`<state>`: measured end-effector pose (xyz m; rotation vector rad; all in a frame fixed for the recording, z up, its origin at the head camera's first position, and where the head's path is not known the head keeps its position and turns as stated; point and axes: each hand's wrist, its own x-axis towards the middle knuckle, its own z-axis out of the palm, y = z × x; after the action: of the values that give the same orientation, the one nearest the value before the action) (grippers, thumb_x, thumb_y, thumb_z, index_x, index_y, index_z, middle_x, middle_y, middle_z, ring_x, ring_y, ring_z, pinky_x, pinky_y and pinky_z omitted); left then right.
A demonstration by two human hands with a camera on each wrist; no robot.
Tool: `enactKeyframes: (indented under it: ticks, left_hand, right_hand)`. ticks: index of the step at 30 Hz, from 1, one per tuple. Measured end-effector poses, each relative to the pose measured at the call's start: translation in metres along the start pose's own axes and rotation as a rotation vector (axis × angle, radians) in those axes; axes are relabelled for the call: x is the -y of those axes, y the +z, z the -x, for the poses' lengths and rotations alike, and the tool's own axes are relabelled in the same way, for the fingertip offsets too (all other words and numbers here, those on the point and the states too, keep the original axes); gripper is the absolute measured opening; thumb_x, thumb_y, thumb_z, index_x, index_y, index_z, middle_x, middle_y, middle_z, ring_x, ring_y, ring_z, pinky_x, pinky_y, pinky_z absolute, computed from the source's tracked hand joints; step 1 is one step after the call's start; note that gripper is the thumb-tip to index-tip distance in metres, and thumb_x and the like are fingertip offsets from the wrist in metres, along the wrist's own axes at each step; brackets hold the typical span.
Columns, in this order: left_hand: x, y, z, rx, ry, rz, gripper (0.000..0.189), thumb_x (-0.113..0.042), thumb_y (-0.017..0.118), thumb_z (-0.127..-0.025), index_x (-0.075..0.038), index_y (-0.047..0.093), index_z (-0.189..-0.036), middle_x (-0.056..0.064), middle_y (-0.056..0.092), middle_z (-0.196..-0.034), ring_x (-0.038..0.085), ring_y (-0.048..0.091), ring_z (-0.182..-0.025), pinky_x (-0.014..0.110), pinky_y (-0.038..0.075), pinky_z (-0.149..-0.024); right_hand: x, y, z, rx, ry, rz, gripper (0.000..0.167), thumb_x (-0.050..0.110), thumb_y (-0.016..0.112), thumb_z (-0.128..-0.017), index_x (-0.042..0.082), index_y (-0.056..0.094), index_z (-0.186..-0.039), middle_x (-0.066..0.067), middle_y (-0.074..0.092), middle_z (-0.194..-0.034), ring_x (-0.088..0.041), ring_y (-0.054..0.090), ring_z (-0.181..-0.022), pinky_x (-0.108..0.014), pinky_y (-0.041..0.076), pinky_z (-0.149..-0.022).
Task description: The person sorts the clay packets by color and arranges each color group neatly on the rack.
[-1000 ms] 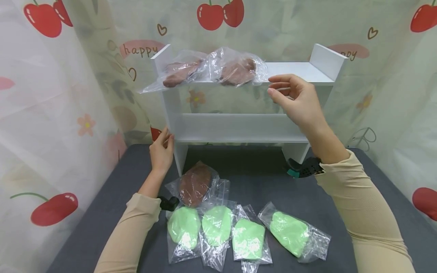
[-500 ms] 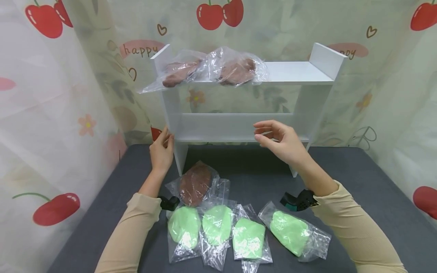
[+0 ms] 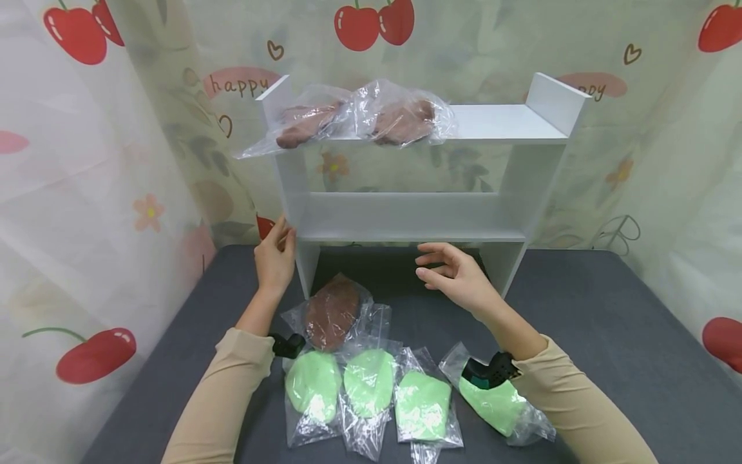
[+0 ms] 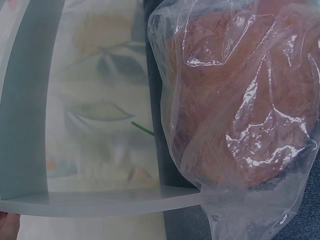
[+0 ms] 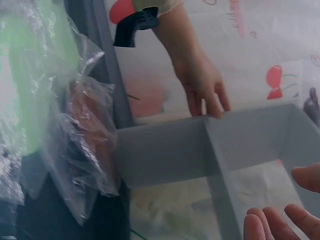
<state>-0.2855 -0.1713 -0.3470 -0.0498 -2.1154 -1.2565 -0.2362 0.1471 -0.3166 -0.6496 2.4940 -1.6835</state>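
My left hand (image 3: 275, 261) touches the outer left side of a white shelf unit (image 3: 406, 216) with its fingertips. In the right wrist view, the fingers of that left hand (image 5: 202, 82) meet the panel's edge. My right hand (image 3: 455, 274) is in the air in front of the unit's lower part, fingers loosely bent, holding nothing. Below the left hand, a flat brown piece in a clear bag (image 3: 332, 316) lies on the table, large in the left wrist view as a bagged brown piece (image 4: 240, 105). Two bagged brown pieces (image 3: 404, 121) sit on the top shelf, toward the left.
Several bagged light-green pieces (image 3: 423, 406) lie in a row along the near part of the dark table (image 3: 585, 335). The rightmost green piece (image 3: 493, 406) is partly covered by my right wrist's camera. A patterned curtain (image 3: 464, 38) surrounds the table.
My right hand has come down from beside the top shelf, moving leftward and toward me, to below the middle shelf. My left hand and the bags stay where they were.
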Motion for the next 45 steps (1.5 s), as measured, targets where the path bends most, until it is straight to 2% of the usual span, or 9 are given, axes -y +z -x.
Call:
enactKeyframes:
  ticks: [3, 10, 17, 23, 37, 45]
  left_hand:
    - [0.0, 0.0, 0.0, 0.0, 0.002, 0.002, 0.042, -0.014, 0.053, -0.096, -0.01, 0.048, -0.137, 0.024, 0.063, -0.118, 0.036, 0.064, -0.104, 0.047, 0.054, -0.084]
    - [0.0, -0.001, 0.0, 0.0, 0.003, -0.002, 0.042, -0.014, 0.052, -0.096, -0.009, 0.048, -0.137, 0.023, 0.062, -0.119, 0.036, 0.065, -0.103, 0.047, 0.054, -0.084]
    - [0.001, 0.0, 0.0, 0.001, 0.001, -0.004, 0.042, -0.015, 0.053, -0.096, -0.012, 0.048, -0.137, 0.023, 0.062, -0.12, 0.035, 0.065, -0.103, 0.046, 0.054, -0.084]
    - [0.002, 0.0, -0.001, -0.001, -0.003, 0.005, 0.042, -0.015, 0.052, -0.096, -0.012, 0.048, -0.137, 0.021, 0.06, -0.124, 0.034, 0.063, -0.108, 0.046, 0.053, -0.087]
    - [0.0, 0.001, 0.0, -0.022, 0.018, 0.015, 0.041, -0.012, 0.053, -0.095, -0.011, 0.05, -0.136, 0.018, 0.056, -0.13, 0.033, 0.062, -0.109, 0.046, 0.053, -0.087]
    - [0.001, 0.001, -0.001, -0.016, 0.006, 0.026, 0.041, -0.012, 0.053, -0.095, -0.01, 0.049, -0.136, 0.017, 0.055, -0.132, 0.032, 0.061, -0.111, 0.045, 0.053, -0.089]
  right_hand:
    - [-0.009, 0.011, -0.001, 0.017, 0.014, -0.018, 0.05, 0.02, 0.061, -0.091, 0.011, 0.044, -0.137, -0.018, 0.052, -0.129, -0.034, 0.061, -0.107, -0.044, 0.054, -0.086]
    - [-0.03, 0.041, -0.005, 0.077, 0.102, -0.067, 0.054, 0.021, 0.062, -0.091, 0.01, 0.04, -0.139, -0.02, 0.049, -0.132, -0.032, 0.059, -0.109, -0.036, 0.055, -0.084]
    - [-0.046, 0.06, -0.01, 0.087, 0.218, -0.12, 0.055, 0.02, 0.063, -0.09, 0.013, 0.04, -0.139, -0.02, 0.048, -0.134, -0.03, 0.059, -0.108, -0.037, 0.055, -0.086]
    - [-0.058, 0.076, -0.015, 0.109, 0.267, -0.144, 0.058, 0.019, 0.064, -0.089, 0.009, 0.038, -0.14, -0.024, 0.045, -0.136, -0.032, 0.06, -0.108, -0.039, 0.056, -0.085]
    - [-0.069, 0.102, -0.027, 0.081, 0.367, -0.199, 0.072, 0.017, 0.068, -0.085, 0.007, 0.03, -0.145, -0.023, 0.038, -0.141, -0.037, 0.058, -0.111, -0.042, 0.056, -0.081]
    - [-0.073, 0.113, -0.032, 0.082, 0.419, -0.184, 0.077, 0.018, 0.07, -0.084, 0.011, 0.026, -0.146, -0.022, 0.033, -0.145, -0.035, 0.06, -0.107, -0.037, 0.058, -0.074]
